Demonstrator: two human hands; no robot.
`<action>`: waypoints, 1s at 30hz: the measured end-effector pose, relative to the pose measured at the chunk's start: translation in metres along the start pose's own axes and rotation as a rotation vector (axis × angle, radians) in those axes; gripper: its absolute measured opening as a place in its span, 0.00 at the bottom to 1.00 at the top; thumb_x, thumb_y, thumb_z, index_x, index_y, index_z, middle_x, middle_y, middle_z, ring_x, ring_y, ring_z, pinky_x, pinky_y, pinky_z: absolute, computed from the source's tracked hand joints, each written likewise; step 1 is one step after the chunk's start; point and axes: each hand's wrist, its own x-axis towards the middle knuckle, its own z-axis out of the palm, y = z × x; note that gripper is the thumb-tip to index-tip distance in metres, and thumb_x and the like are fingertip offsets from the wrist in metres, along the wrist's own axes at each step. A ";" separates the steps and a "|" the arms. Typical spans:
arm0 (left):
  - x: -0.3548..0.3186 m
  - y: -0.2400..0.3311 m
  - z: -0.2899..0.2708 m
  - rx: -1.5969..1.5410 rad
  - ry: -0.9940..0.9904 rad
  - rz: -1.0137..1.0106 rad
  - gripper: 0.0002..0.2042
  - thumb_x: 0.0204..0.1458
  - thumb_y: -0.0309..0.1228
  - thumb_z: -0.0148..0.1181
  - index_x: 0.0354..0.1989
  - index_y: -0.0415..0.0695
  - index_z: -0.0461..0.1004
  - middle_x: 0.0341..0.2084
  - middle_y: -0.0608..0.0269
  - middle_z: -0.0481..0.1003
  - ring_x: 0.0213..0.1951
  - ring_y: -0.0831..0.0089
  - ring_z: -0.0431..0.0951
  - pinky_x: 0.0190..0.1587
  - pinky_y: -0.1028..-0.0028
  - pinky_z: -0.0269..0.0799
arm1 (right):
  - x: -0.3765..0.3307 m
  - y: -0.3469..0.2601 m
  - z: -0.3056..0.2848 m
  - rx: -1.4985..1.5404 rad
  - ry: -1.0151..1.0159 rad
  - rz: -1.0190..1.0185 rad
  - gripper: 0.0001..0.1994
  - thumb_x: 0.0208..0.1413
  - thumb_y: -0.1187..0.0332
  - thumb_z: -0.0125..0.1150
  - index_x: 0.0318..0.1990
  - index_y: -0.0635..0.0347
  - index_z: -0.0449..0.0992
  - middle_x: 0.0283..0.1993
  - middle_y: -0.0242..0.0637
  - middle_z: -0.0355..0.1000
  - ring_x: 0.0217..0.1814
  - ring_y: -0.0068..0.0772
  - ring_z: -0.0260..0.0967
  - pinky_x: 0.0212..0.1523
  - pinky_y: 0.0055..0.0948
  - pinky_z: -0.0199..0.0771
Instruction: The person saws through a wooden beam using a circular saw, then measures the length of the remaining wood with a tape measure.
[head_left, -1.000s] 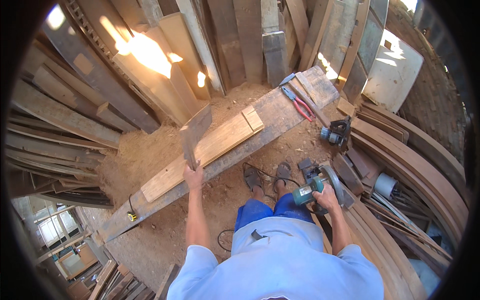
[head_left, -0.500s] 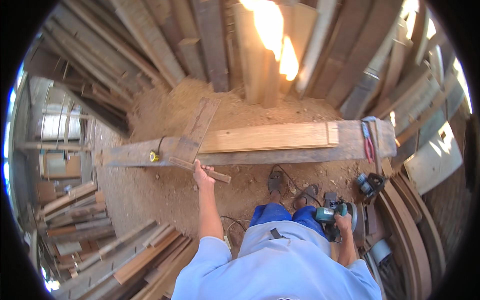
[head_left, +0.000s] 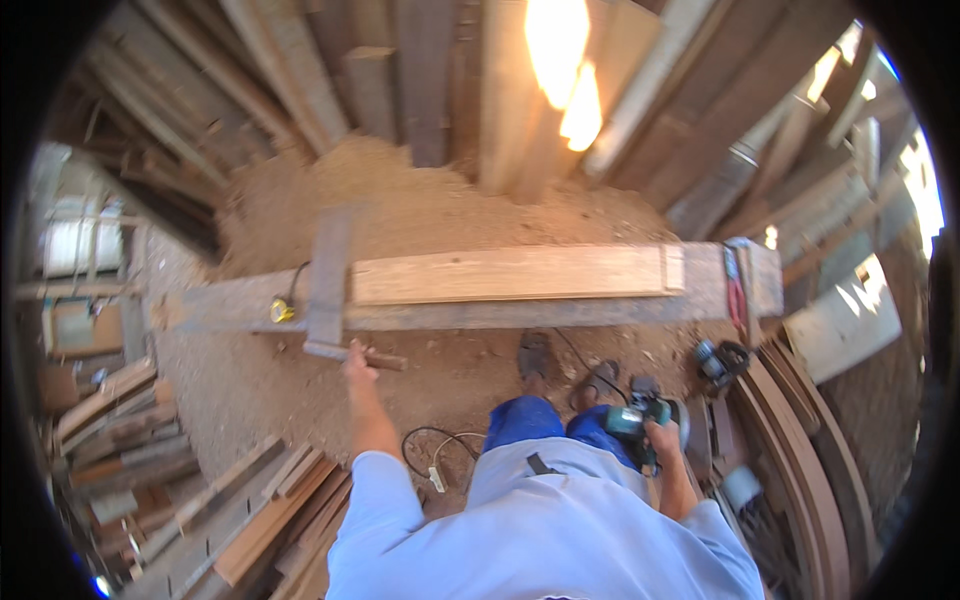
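Near the left end of the long plank worktop [head_left: 210, 305], beside a small yellow tape measure [head_left: 281, 311], left hand [head_left: 356, 362] closed on the near end of a grey board [head_left: 327, 277] lying across the worktop, a short wood stick [head_left: 383, 358] under the fingers too. Along the worktop's middle and right, a pale plank [head_left: 515, 274]; at its right end, red pliers [head_left: 736, 293]. Below the right end, beside the blue trousers, right hand [head_left: 662, 437] wrapped round a green power saw's [head_left: 634, 417] handle.

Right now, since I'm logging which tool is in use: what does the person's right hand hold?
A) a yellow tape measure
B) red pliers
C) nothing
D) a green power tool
D: the right hand grips a green power tool beside the knee.
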 end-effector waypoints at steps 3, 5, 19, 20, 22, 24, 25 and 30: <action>0.005 0.014 -0.020 0.106 0.119 0.044 0.34 0.66 0.48 0.61 0.68 0.30 0.62 0.64 0.40 0.67 0.66 0.50 0.68 0.71 0.42 0.56 | -0.005 -0.026 0.022 -0.137 -0.039 0.051 0.05 0.55 0.69 0.62 0.33 0.61 0.78 0.23 0.33 0.72 0.22 0.28 0.70 0.24 0.34 0.70; -0.032 0.017 0.013 0.488 0.260 0.145 0.44 0.63 0.53 0.62 0.74 0.31 0.52 0.74 0.35 0.55 0.75 0.44 0.55 0.75 0.41 0.47 | -0.005 -0.009 0.015 -0.025 -0.014 0.030 0.04 0.54 0.70 0.63 0.33 0.61 0.78 0.24 0.33 0.72 0.22 0.28 0.70 0.25 0.34 0.70; -0.385 -0.181 0.355 1.625 -1.124 1.695 0.56 0.48 0.52 0.75 0.80 0.46 0.44 0.75 0.41 0.54 0.75 0.45 0.55 0.76 0.46 0.48 | 0.012 0.065 0.006 0.023 0.036 -0.080 0.06 0.54 0.72 0.66 0.36 0.64 0.76 0.24 0.35 0.73 0.22 0.29 0.71 0.25 0.34 0.71; -0.400 -0.197 0.372 1.589 -1.151 1.724 0.58 0.48 0.52 0.75 0.81 0.46 0.42 0.74 0.39 0.54 0.75 0.45 0.55 0.76 0.46 0.47 | 0.014 0.075 0.005 0.021 0.050 -0.086 0.06 0.54 0.72 0.66 0.37 0.64 0.76 0.25 0.36 0.73 0.22 0.29 0.71 0.25 0.35 0.71; -0.419 -0.210 0.401 1.805 -1.121 1.702 0.59 0.47 0.53 0.76 0.81 0.46 0.40 0.72 0.39 0.58 0.73 0.45 0.57 0.76 0.48 0.49 | 0.012 0.079 0.002 0.054 0.043 -0.049 0.07 0.54 0.72 0.66 0.39 0.63 0.75 0.26 0.36 0.73 0.22 0.29 0.70 0.25 0.35 0.71; -0.439 -0.212 0.422 2.081 -1.059 1.566 0.59 0.45 0.55 0.77 0.80 0.44 0.46 0.69 0.42 0.64 0.70 0.47 0.62 0.71 0.50 0.57 | 0.006 0.070 -0.006 0.115 0.020 0.035 0.07 0.54 0.72 0.66 0.39 0.63 0.75 0.26 0.35 0.73 0.22 0.29 0.70 0.25 0.35 0.71; -0.446 -0.217 0.423 2.028 -1.085 1.633 0.56 0.45 0.54 0.78 0.78 0.45 0.49 0.68 0.43 0.66 0.68 0.48 0.65 0.69 0.52 0.60 | 0.004 0.071 -0.012 0.148 0.022 0.080 0.07 0.54 0.72 0.66 0.38 0.63 0.75 0.25 0.35 0.73 0.21 0.29 0.70 0.24 0.35 0.71; -0.430 -0.212 0.412 1.542 -1.280 1.622 0.37 0.48 0.43 0.78 0.65 0.47 0.68 0.54 0.48 0.78 0.54 0.53 0.79 0.56 0.60 0.74 | 0.013 0.086 -0.030 0.202 0.048 0.154 0.06 0.52 0.73 0.63 0.36 0.64 0.77 0.25 0.36 0.74 0.20 0.29 0.70 0.22 0.35 0.70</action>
